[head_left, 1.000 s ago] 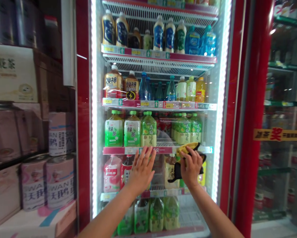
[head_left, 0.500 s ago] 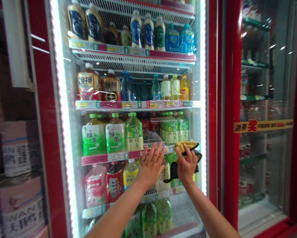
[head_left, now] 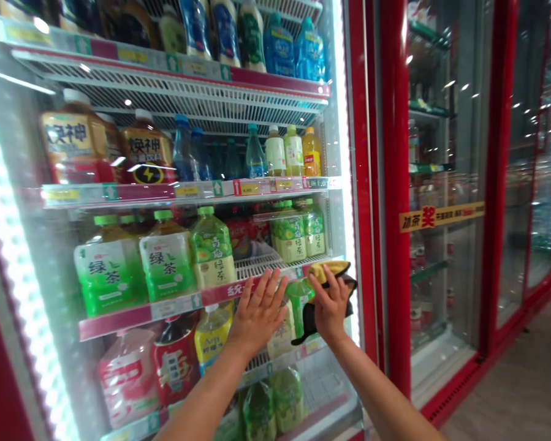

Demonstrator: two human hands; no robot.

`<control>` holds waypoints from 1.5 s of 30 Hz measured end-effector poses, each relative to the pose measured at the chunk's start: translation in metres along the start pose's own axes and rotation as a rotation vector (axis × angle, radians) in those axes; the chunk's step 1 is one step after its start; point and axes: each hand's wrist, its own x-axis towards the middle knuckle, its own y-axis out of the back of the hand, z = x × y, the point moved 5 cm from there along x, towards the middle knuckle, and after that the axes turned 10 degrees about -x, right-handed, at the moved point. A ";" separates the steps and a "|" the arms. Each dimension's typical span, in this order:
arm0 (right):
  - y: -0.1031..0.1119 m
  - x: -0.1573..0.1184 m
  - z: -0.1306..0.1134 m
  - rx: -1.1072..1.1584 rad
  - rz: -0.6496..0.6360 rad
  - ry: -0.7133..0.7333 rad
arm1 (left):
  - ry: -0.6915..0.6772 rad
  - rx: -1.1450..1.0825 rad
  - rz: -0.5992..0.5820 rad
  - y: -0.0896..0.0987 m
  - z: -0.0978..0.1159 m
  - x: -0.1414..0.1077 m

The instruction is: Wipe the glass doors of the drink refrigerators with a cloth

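My left hand point(head_left: 258, 313) is spread flat with its fingers pointing up, before the shelf edge that carries green tea bottles. It seems to lie against the clear glass front of the drinks cooler, where light streaks show. My right hand point(head_left: 331, 306) presses on a yellow and black cloth point(head_left: 308, 320), which is bunched and folded under the fingers near the cooler's right side. A dark corner of the cloth hangs out to the left of the wrist. Green tea bottles point(head_left: 168, 260) stand behind the glass, left of my hands.
A lit white strip point(head_left: 346, 184) and a red frame point(head_left: 364, 202) border the cooler on the right. Further right stands another red-framed glass cooler point(head_left: 440, 153) with a yellow sticker point(head_left: 441, 216). Pink and dark red drink bottles point(head_left: 127, 375) stand on a lower shelf. Tiled floor point(head_left: 528, 380) shows at lower right.
My view has swung right and come closer to the cooler; the boxes at left are out of sight and more floor shows. Both hands stay almost in place against the cooler front.
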 end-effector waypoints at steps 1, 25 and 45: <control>-0.003 0.007 -0.004 -0.014 -0.039 0.050 | 0.003 -0.013 -0.001 0.000 0.000 0.000; -0.010 0.010 0.115 0.179 0.091 -0.306 | -0.068 -0.053 0.099 -0.001 -0.001 0.007; -0.002 -0.100 0.111 0.088 0.020 -0.587 | 0.030 -0.358 0.199 0.003 0.003 0.014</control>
